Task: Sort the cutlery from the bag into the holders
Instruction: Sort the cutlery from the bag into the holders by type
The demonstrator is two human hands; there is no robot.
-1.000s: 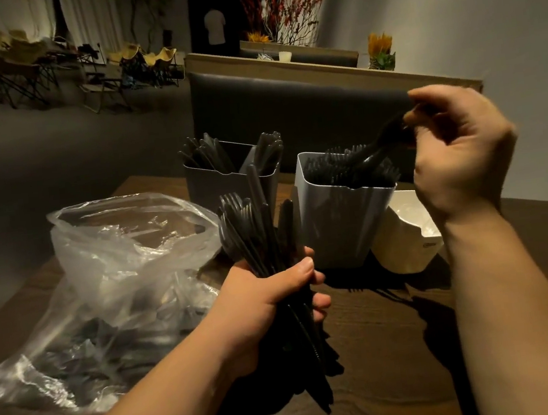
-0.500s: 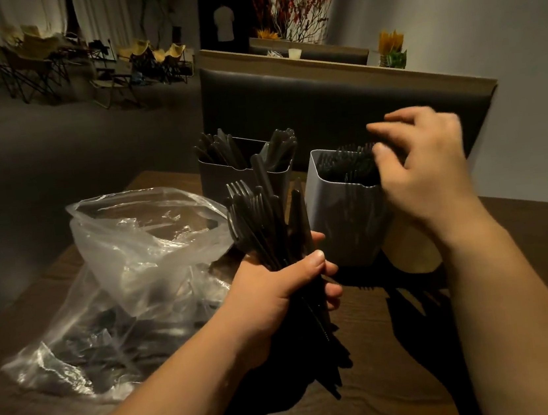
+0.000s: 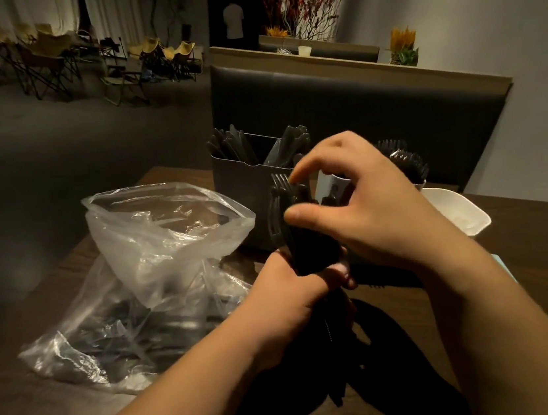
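The left hand [image 3: 287, 298] is clenched around a bundle of black cutlery [image 3: 305, 248], gripping it low on the handles so the bundle stands nearly upright over the table [image 3: 546, 243]. The fork heads fan out above the fist and the handle ends hang below it into shadow. The right hand [image 3: 373, 209] reaches in from the right over the top of the bundle. Its forefinger is curled onto the tines and its thumb presses against the necks just beneath, so it pinches the upper end; whether it has singled out one piece cannot be told. Just left of the hands lies a clear plastic bag [image 3: 168, 254], its mouth open, with more dark cutlery inside. Behind the bundle stands a dark holder [image 3: 243, 197] with cutlery sticking up from its two compartments. Beside it, mostly hidden by the right hand, is a pale holder [image 3: 331, 183] crowded with black forks.
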